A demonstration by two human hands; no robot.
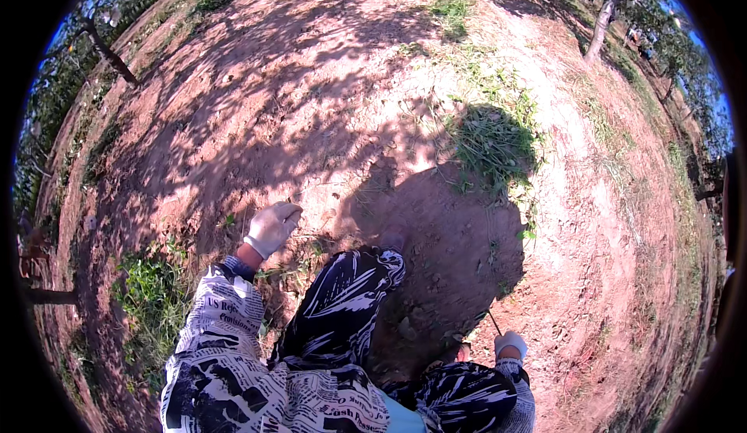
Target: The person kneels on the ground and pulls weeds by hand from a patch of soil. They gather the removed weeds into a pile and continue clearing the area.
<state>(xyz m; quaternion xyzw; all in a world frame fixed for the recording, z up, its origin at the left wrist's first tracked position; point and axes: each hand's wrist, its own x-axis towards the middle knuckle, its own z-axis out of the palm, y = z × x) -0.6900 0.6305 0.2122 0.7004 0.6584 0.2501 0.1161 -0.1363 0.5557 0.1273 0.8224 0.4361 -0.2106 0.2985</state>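
My left hand, in a white glove, hovers over or rests near the bare soil left of my bent knee. Its fingers are curled inward, and I cannot see whether anything is between them. A few small weeds grow just below that hand. My right hand, also in a pale glove, is low on the right beside my other knee. From its grip a thin dark rod of a hand tool sticks up and to the left; the tool's far end is lost in my shadow.
A heap of pulled green weeds lies ahead to the right, with loose weeds trailing beyond it. Taller green weeds grow at my left. Tree trunks stand at both sides, and another trunk leans at the upper left.
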